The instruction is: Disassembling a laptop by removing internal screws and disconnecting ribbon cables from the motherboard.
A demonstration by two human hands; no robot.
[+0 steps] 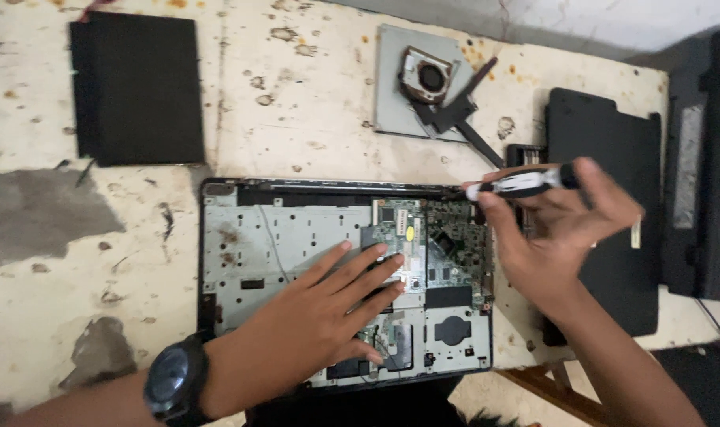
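— Where are your hands just now?

— My left hand [324, 316] lies flat, fingers [368, 265] spread wide and holding nothing, on the opened black laptop base [241, 245], touching its green circuit board [435, 245]. My right hand [554, 229] has its fingers curled tight around a black-and-white screwdriver [522, 183], tip pointing left at the base's far right corner.

— And round about?

— The base sits near me on the stained white worktop [297, 95]. A grey plate carrying a small fan [423, 79] lies beyond it, a flat black panel [135, 87] far left, a black cover [613, 174] right.
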